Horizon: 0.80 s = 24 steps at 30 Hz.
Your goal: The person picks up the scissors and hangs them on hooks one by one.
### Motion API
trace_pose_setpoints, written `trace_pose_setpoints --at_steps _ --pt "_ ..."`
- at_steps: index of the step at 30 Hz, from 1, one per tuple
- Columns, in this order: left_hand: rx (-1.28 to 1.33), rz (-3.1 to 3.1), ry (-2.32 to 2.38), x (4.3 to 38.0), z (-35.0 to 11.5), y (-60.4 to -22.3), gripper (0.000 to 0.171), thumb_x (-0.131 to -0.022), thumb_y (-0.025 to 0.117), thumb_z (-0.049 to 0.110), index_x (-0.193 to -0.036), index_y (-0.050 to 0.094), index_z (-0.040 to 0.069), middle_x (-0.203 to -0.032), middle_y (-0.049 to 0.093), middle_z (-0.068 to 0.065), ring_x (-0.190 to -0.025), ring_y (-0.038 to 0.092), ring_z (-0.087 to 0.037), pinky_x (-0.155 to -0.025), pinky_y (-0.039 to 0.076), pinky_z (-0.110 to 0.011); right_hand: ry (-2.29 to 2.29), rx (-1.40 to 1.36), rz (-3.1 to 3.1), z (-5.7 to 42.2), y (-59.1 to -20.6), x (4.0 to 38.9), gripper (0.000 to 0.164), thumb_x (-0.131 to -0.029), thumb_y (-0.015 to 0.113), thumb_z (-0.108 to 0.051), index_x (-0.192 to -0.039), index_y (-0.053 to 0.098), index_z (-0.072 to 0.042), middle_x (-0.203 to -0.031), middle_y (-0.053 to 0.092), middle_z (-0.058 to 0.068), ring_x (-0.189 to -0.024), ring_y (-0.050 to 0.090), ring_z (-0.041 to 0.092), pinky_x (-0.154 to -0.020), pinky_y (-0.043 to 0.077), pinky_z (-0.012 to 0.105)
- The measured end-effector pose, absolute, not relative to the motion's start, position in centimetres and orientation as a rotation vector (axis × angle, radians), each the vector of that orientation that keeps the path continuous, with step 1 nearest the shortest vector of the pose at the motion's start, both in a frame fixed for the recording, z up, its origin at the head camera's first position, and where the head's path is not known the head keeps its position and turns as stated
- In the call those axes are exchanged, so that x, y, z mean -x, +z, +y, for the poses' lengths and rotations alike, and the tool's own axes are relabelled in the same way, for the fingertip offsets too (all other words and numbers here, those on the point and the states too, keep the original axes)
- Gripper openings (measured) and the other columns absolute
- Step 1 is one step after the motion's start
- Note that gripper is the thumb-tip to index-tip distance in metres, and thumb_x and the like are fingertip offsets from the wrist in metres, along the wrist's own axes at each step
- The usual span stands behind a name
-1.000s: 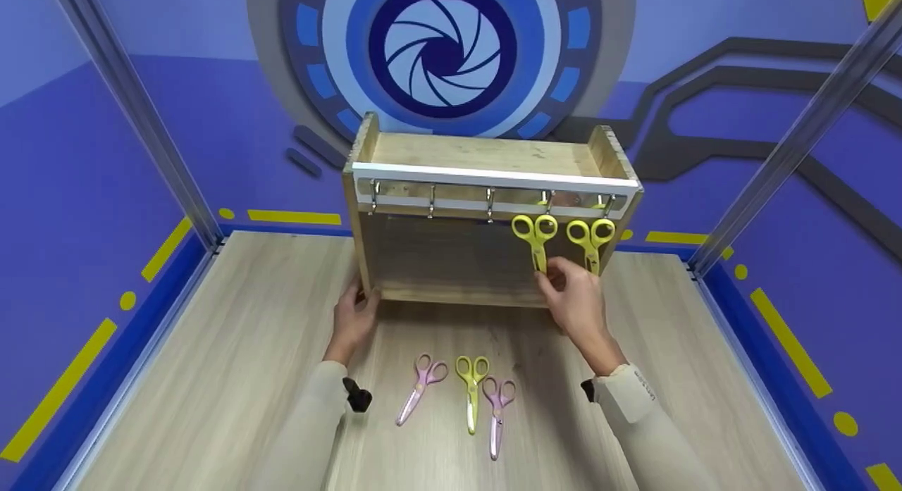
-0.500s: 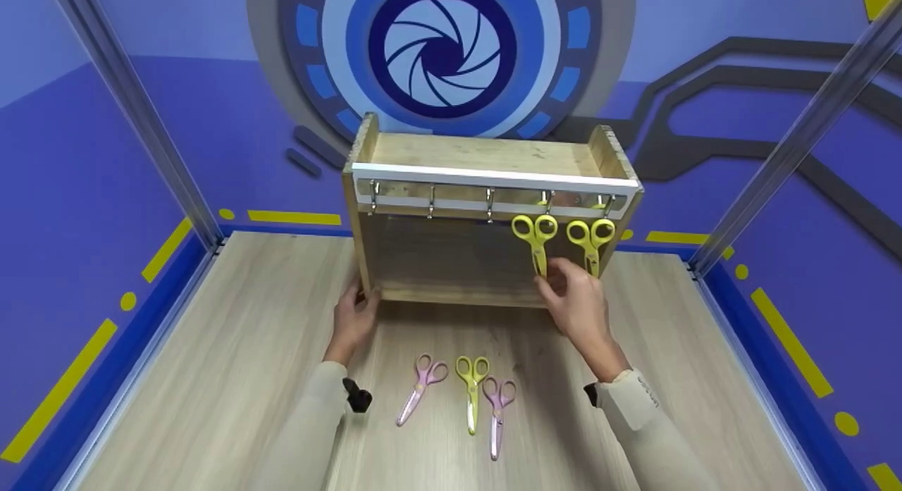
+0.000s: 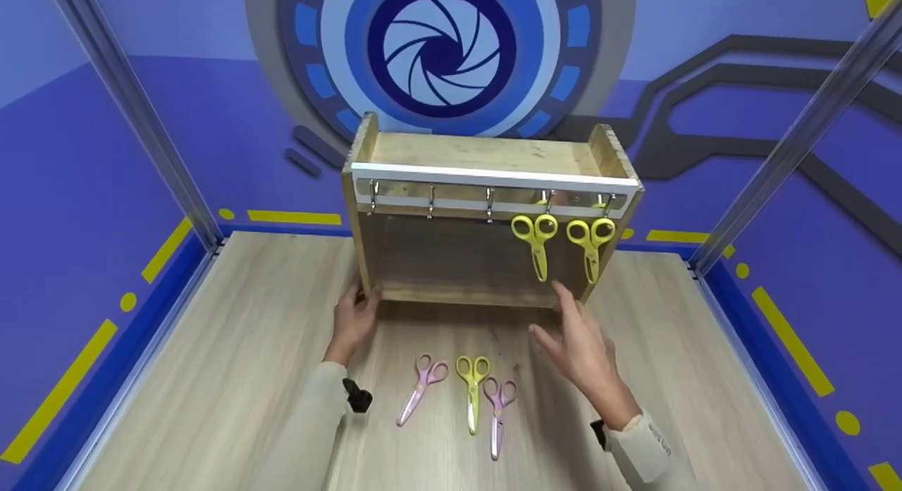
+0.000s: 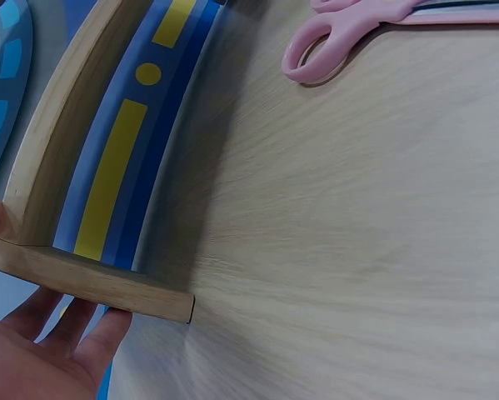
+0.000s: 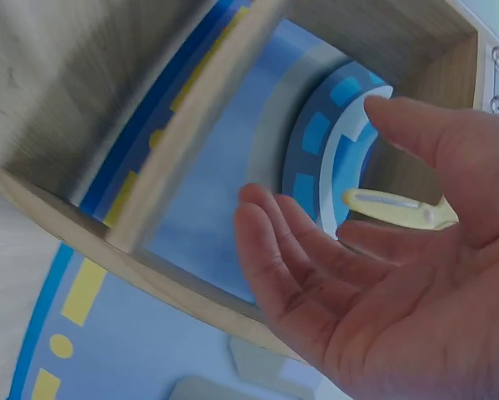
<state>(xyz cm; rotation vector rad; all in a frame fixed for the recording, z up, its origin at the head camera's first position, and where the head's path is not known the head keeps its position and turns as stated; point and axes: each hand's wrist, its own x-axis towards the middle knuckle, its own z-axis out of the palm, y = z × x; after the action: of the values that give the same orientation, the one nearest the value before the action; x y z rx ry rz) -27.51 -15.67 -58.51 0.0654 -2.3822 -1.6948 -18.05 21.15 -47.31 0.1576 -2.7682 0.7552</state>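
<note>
In the head view a wooden rack carries a white rail with several metal hooks. Two yellow scissors hang from its right-hand hooks: the inner scissors and the outer scissors, blades down. My left hand grips the rack's lower left corner, thumb in front; in the left wrist view its fingers lie behind the wooden side. Just below the hanging scissors my right hand is held with fingers extended and nothing in it. The right wrist view shows the palm before the rack and one yellow blade.
On the table in front of the rack lie pink scissors, yellow scissors and a second pair of pink scissors. Metal posts and printed blue panels enclose the table.
My right hand has let go of the inner hanging scissors' tip and drawn down toward me, its fingers spreading. The left hand has stayed at the rack's corner.
</note>
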Motion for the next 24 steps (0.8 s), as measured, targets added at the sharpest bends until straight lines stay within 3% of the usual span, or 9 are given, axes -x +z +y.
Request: trace_pose_setpoints --at_steps 4,11,18,24 --pt "-0.079 -2.394 -1.701 27.5 -15.5 -58.6 0.060 -0.106 0.058 0.030 -0.159 0.038 0.008 -0.147 0.052 -0.024 -0.135 0.052 -0.039 -0.106 0.048 -0.052 0.743 -0.223 -2.807 20.8 -49.2 16.7 0.083 -0.087 0.085 -0.026 -0.156 0.040 -0.015 -0.127 0.064 0.020 -0.092 0.069 0.034 -0.071 0.059 0.053" --pt "-0.066 -2.397 -1.696 27.5 -15.5 -58.7 0.060 -0.107 0.058 0.030 -0.159 0.038 0.009 -0.147 0.053 -0.023 -0.135 0.052 -0.038 -0.106 0.048 -0.052 0.679 -0.300 -2.944 20.0 -52.8 14.5 0.077 -0.083 0.088 -0.029 -0.150 0.049 -0.021 -0.132 0.060 0.023 -0.114 0.061 0.044 -0.079 0.057 0.060" --pt "-0.077 -2.404 -1.723 27.4 -15.7 -58.5 0.063 -0.107 0.056 0.034 -0.162 0.033 0.012 -0.150 0.050 -0.021 -0.137 0.050 -0.036 -0.107 0.047 -0.051 0.648 -0.415 -3.011 19.0 -55.8 12.6 0.071 -0.079 0.090 -0.032 -0.142 0.058 -0.023 -0.109 0.058 0.008 -0.090 0.055 0.023 -0.059 0.049 0.038" --pt "-0.085 -2.382 -1.770 27.4 -15.8 -58.3 0.059 -0.107 0.057 0.028 -0.159 0.037 0.008 -0.150 0.049 -0.022 -0.138 0.049 -0.037 -0.106 0.049 -0.051 0.609 -0.529 -2.992 18.6 -57.2 11.2 0.057 -0.078 0.089 -0.030 -0.129 0.065 -0.021 -0.101 0.056 0.003 -0.085 0.053 0.021 -0.053 0.045 0.036"
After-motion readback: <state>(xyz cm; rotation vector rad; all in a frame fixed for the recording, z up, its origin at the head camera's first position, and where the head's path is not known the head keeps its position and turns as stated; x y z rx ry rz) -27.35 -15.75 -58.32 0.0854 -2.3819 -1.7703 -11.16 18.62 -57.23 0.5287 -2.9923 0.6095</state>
